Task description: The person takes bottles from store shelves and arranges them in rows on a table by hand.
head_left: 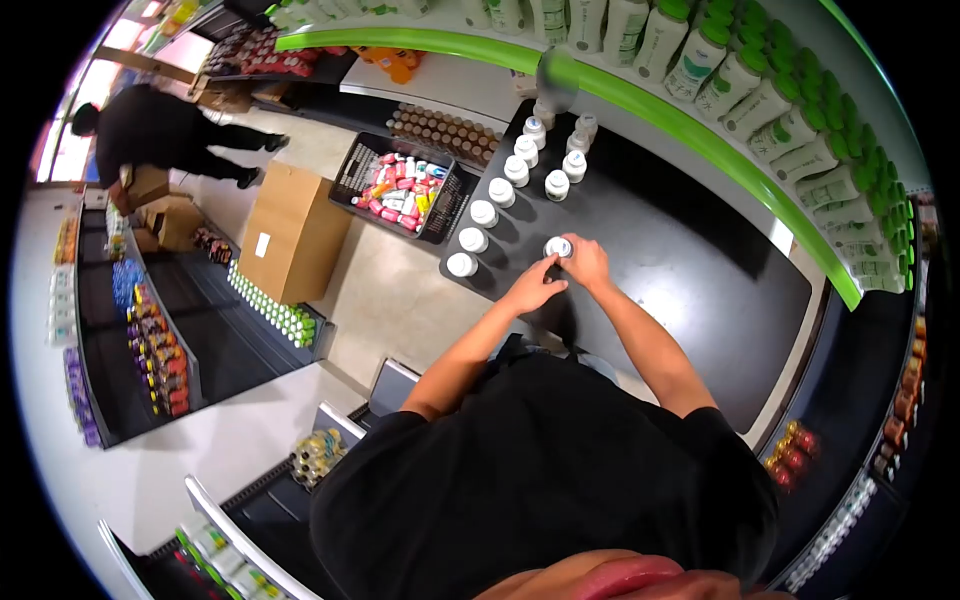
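A small white bottle [557, 247] with a white cap stands on the black shelf board, between my two hands. My right hand [586, 263] has its fingers closed around the bottle's right side. My left hand [534, 288] reaches to the near side of the same bottle, fingertips at its edge and thumb spread away. To the left, a row of matching white bottles [483, 213] runs along the board's left edge. A second, shorter line includes another white bottle [557, 185] farther back.
A black crate [443, 222] of mixed, colourful bottles sits left of the black board [690, 300]. Beyond it stands a cardboard box [285, 235]. A green-edged shelf [690, 125] with green-capped bottles curves overhead at right. Another person [150, 130] bends over boxes at far left.
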`<state>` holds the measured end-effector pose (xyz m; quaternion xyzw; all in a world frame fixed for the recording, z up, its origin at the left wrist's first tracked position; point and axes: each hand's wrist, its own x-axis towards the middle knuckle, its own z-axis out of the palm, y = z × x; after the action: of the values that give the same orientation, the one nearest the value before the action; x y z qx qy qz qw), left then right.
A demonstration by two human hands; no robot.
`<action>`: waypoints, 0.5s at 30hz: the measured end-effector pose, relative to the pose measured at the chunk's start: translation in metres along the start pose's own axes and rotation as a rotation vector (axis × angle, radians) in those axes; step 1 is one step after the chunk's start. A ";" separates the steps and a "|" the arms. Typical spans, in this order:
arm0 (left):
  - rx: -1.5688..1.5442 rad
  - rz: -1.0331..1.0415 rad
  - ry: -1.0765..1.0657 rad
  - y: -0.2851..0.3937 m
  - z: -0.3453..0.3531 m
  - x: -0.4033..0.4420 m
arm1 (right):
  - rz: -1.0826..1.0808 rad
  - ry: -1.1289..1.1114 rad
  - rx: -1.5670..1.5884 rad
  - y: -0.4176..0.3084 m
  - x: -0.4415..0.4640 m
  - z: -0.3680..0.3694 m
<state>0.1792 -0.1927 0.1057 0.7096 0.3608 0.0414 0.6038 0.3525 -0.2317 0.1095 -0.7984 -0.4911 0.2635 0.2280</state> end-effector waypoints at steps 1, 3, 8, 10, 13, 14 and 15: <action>-0.099 -0.017 0.009 -0.001 -0.005 0.010 | 0.035 0.008 -0.020 -0.006 0.014 0.003; -0.293 -0.048 0.027 -0.016 -0.012 0.037 | 0.113 -0.005 -0.056 -0.016 0.034 0.007; -0.187 -0.035 0.016 -0.024 -0.033 0.073 | 0.177 0.090 0.026 -0.025 0.074 0.016; -0.072 -0.045 0.025 -0.007 -0.046 0.072 | 0.197 0.104 0.046 -0.028 0.081 0.022; -0.023 -0.020 0.035 -0.015 -0.048 0.079 | 0.198 0.121 0.074 -0.034 0.090 0.025; 0.006 -0.006 0.039 -0.012 -0.052 0.080 | 0.197 0.129 0.077 -0.035 0.093 0.027; 0.002 -0.004 0.025 -0.009 -0.056 0.078 | 0.195 0.137 0.078 -0.035 0.094 0.029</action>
<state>0.2053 -0.1025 0.0836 0.7091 0.3698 0.0487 0.5984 0.3459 -0.1288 0.0911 -0.8490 -0.3836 0.2484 0.2652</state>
